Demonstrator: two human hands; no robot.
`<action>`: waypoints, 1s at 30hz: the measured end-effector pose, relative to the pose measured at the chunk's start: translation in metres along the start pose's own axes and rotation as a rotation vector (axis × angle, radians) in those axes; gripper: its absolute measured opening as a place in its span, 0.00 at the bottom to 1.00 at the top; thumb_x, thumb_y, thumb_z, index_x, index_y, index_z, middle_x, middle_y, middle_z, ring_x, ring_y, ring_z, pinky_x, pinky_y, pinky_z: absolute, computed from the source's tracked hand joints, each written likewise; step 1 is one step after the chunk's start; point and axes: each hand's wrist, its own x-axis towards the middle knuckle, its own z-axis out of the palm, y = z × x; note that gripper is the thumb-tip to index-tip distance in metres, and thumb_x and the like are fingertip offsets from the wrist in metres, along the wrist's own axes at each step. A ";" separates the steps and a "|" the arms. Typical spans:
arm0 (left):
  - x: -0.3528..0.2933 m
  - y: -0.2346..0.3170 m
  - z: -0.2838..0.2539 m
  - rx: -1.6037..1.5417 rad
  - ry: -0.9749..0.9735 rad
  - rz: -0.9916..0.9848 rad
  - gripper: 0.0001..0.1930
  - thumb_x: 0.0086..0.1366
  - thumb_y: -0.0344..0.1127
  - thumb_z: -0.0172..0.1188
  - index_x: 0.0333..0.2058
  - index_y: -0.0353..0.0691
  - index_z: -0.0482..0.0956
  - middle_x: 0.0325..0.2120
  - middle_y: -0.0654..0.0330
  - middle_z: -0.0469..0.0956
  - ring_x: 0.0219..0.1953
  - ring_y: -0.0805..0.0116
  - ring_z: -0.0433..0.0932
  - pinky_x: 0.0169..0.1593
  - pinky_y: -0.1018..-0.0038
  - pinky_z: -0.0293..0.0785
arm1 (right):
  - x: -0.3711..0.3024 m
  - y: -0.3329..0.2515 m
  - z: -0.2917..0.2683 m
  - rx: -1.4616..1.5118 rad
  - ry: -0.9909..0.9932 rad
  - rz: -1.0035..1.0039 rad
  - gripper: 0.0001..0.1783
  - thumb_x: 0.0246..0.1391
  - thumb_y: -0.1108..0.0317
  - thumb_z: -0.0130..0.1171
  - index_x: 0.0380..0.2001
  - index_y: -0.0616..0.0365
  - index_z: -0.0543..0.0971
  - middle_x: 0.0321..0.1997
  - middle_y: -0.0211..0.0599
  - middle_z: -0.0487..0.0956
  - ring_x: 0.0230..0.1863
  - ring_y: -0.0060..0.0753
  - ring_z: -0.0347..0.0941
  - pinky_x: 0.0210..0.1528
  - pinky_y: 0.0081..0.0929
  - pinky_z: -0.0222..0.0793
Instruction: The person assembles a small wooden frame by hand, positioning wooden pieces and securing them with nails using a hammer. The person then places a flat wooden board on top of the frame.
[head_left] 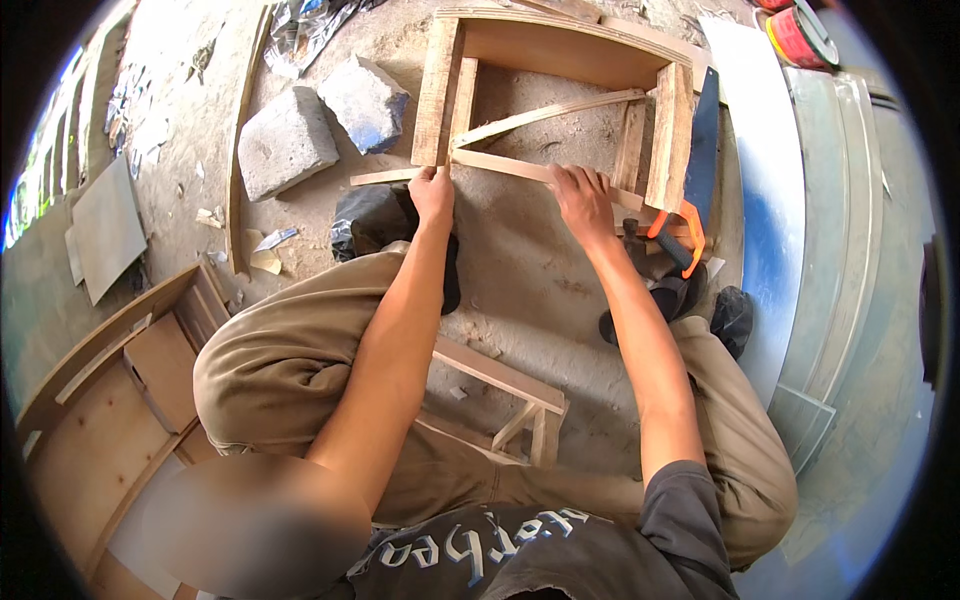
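Observation:
A wooden frame (678,135) with a plywood panel stands on the floor in front of me, a diagonal slat (545,118) crossing its inside. Along its near side runs a thin wooden strip (505,166). My right hand (583,203) is closed over this strip around its middle, fingers on top. Beside the frame's left leg, my left hand (433,197) pinches at the strip's left end; its fingertips are partly hidden. Another thin stick (383,177) sticks out left of that hand. A handsaw (704,150) with an orange handle leans against the frame's right side.
Two concrete blocks (288,142) lie at the left by a long wooden batten (240,150). A smaller wooden frame (500,375) is between my legs. A white-and-blue board (765,200) and glass-like panels (850,230) lie right. A red can (800,35) stands far right.

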 end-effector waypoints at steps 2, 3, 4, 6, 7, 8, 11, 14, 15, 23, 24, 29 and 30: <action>0.002 -0.004 -0.002 0.012 -0.028 0.011 0.20 0.63 0.46 0.68 0.33 0.29 0.85 0.23 0.66 0.76 0.27 0.76 0.70 0.35 0.76 0.67 | 0.003 -0.003 0.000 0.010 0.017 0.018 0.19 0.59 0.63 0.62 0.53 0.47 0.73 0.44 0.30 0.77 0.50 0.38 0.72 0.50 0.43 0.61; 0.004 -0.006 0.000 0.054 -0.044 0.018 0.20 0.63 0.45 0.68 0.33 0.28 0.85 0.23 0.66 0.76 0.28 0.77 0.70 0.35 0.76 0.67 | 0.004 0.001 0.001 0.006 0.030 0.015 0.19 0.59 0.63 0.61 0.54 0.46 0.73 0.44 0.30 0.77 0.50 0.38 0.72 0.50 0.43 0.62; 0.006 -0.008 0.003 0.096 -0.059 0.025 0.20 0.64 0.44 0.68 0.33 0.27 0.85 0.24 0.66 0.77 0.28 0.77 0.71 0.35 0.76 0.67 | 0.004 0.005 0.002 0.001 0.043 0.012 0.19 0.59 0.63 0.61 0.54 0.46 0.73 0.44 0.30 0.77 0.50 0.38 0.72 0.50 0.42 0.62; 0.010 -0.014 0.006 0.160 -0.063 0.067 0.19 0.64 0.43 0.68 0.34 0.26 0.85 0.25 0.66 0.78 0.28 0.78 0.71 0.35 0.76 0.67 | 0.004 0.007 0.003 0.006 0.054 0.018 0.20 0.59 0.63 0.61 0.54 0.45 0.73 0.44 0.31 0.77 0.50 0.39 0.72 0.51 0.43 0.62; 0.011 -0.017 0.005 0.182 -0.052 0.103 0.19 0.64 0.42 0.68 0.34 0.25 0.85 0.25 0.66 0.77 0.29 0.78 0.71 0.35 0.76 0.67 | 0.003 0.005 0.004 0.015 0.053 0.027 0.20 0.59 0.63 0.61 0.55 0.45 0.73 0.44 0.31 0.77 0.50 0.39 0.72 0.51 0.43 0.63; 0.012 -0.020 0.003 0.203 -0.040 0.139 0.19 0.64 0.42 0.68 0.35 0.24 0.85 0.25 0.67 0.77 0.29 0.78 0.70 0.35 0.75 0.67 | 0.002 0.003 0.004 0.024 0.053 0.034 0.21 0.59 0.63 0.61 0.55 0.45 0.73 0.44 0.32 0.77 0.50 0.40 0.72 0.52 0.43 0.63; 0.019 -0.031 -0.002 0.156 -0.036 0.185 0.18 0.64 0.41 0.67 0.37 0.26 0.85 0.26 0.66 0.79 0.31 0.79 0.72 0.37 0.75 0.69 | 0.002 0.002 0.007 0.076 0.058 0.011 0.20 0.59 0.64 0.62 0.55 0.46 0.73 0.44 0.32 0.77 0.50 0.41 0.73 0.54 0.43 0.65; 0.019 -0.030 -0.001 0.204 -0.025 0.161 0.17 0.64 0.42 0.68 0.37 0.30 0.86 0.29 0.65 0.82 0.34 0.79 0.74 0.41 0.77 0.71 | 0.003 0.003 0.009 0.097 0.074 0.009 0.19 0.57 0.65 0.63 0.52 0.47 0.75 0.44 0.33 0.77 0.51 0.41 0.73 0.55 0.43 0.66; 0.019 -0.028 -0.002 0.264 -0.020 0.132 0.17 0.64 0.43 0.68 0.38 0.32 0.87 0.30 0.64 0.83 0.35 0.79 0.75 0.42 0.77 0.71 | 0.004 0.002 0.008 0.096 0.071 0.005 0.19 0.57 0.65 0.63 0.52 0.47 0.75 0.44 0.33 0.77 0.51 0.41 0.73 0.56 0.43 0.66; 0.000 -0.005 0.007 0.377 0.041 0.136 0.19 0.61 0.48 0.70 0.44 0.42 0.87 0.25 0.64 0.82 0.30 0.76 0.76 0.41 0.75 0.72 | 0.005 -0.002 -0.007 -0.111 0.186 -0.043 0.26 0.55 0.60 0.66 0.57 0.50 0.73 0.52 0.39 0.76 0.58 0.45 0.69 0.61 0.47 0.63; 0.005 -0.012 0.005 0.323 0.024 0.143 0.19 0.61 0.45 0.70 0.47 0.39 0.86 0.26 0.64 0.82 0.30 0.77 0.76 0.40 0.77 0.72 | -0.002 -0.007 -0.014 -0.048 0.278 0.031 0.27 0.56 0.59 0.66 0.57 0.52 0.72 0.54 0.42 0.74 0.59 0.46 0.68 0.61 0.48 0.62; 0.015 -0.028 0.014 0.141 -0.004 0.126 0.19 0.63 0.38 0.69 0.49 0.33 0.83 0.36 0.59 0.84 0.34 0.74 0.79 0.42 0.78 0.74 | -0.054 0.032 0.005 -0.139 0.867 0.586 0.24 0.62 0.56 0.58 0.53 0.63 0.73 0.53 0.53 0.76 0.54 0.56 0.73 0.58 0.50 0.64; 0.016 -0.030 0.014 0.137 0.006 0.139 0.19 0.63 0.38 0.69 0.49 0.33 0.83 0.37 0.58 0.84 0.34 0.74 0.80 0.42 0.78 0.74 | -0.060 0.038 0.004 0.023 0.730 0.675 0.23 0.62 0.56 0.58 0.52 0.65 0.74 0.50 0.54 0.78 0.53 0.56 0.74 0.57 0.48 0.66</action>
